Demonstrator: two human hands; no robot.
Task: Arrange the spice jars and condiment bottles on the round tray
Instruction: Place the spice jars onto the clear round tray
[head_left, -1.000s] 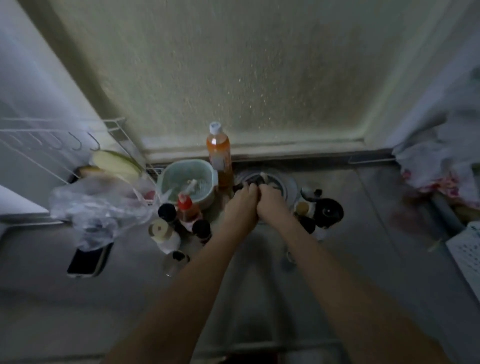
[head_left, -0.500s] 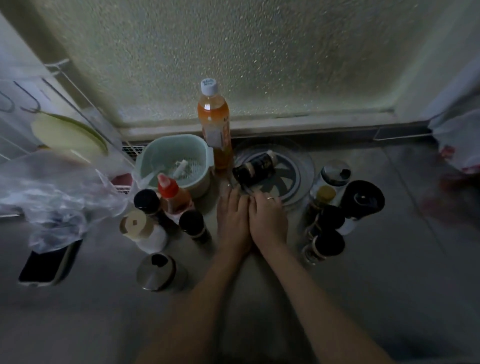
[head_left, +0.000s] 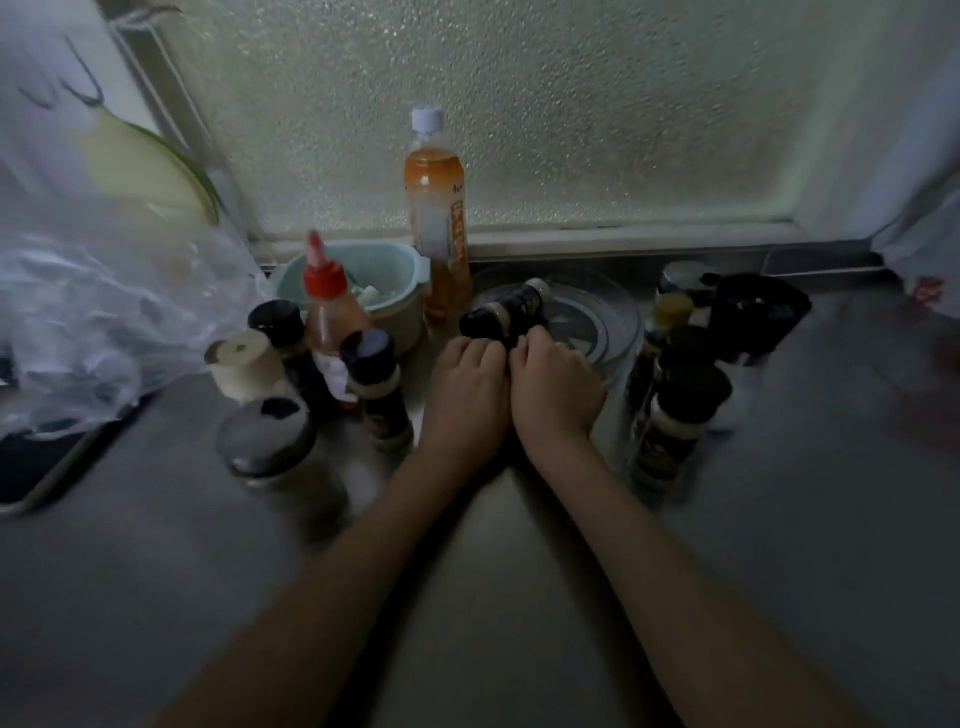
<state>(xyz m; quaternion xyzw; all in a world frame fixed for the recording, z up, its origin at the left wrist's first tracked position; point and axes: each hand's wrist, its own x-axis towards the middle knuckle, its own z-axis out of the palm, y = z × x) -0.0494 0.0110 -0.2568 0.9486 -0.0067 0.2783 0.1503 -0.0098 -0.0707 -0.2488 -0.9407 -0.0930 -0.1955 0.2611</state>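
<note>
A dark spice jar (head_left: 506, 313) lies on its side on the round tray's (head_left: 621, 312) near-left rim.

Left hand (head_left: 465, 387) and right hand (head_left: 553, 384), pressed together with curled fingers, touch it; whether they grip is unclear. Unsteadied, it might roll into the crowded upright jars (head_left: 675, 410).

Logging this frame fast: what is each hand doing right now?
Left hand: fingers curled at the lying dark jar; actual grip cannot be told.
Right hand: the same, cannot be told.

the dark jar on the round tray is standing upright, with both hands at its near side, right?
Not quite. In the head view the dark jar lies on its side across the round tray; the left hand and right hand are at its near side.
</note>
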